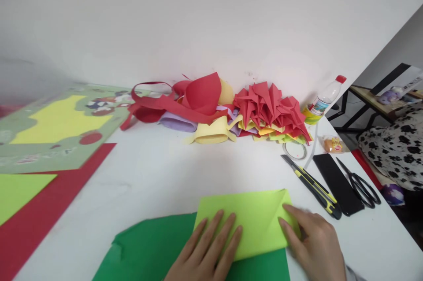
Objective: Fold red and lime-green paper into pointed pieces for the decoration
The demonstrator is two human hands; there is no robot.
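A lime-green sheet of paper (pixel 254 215) lies in front of me, with a crease running down near its right side. My left hand (pixel 208 245) rests flat on its lower left part, fingers stretched and slightly spread. At the paper's right edge is my right hand (pixel 312 237), its thumb and forefinger on the creased part and the other fingers curled. Beneath the lime sheet, a dark green sheet (pixel 145 245) shows to the left and below, with a crumpled upper left corner.
Red folded paper pieces (pixel 264 105) and curled paper scraps (pixel 201 100) line the wall. On the right are a bottle (pixel 325 98), a tape roll (pixel 295 150), a utility knife (pixel 313 188), a black strip (pixel 339 184) and scissors (pixel 361 188). A patterned board (pixel 72 157) lies left.
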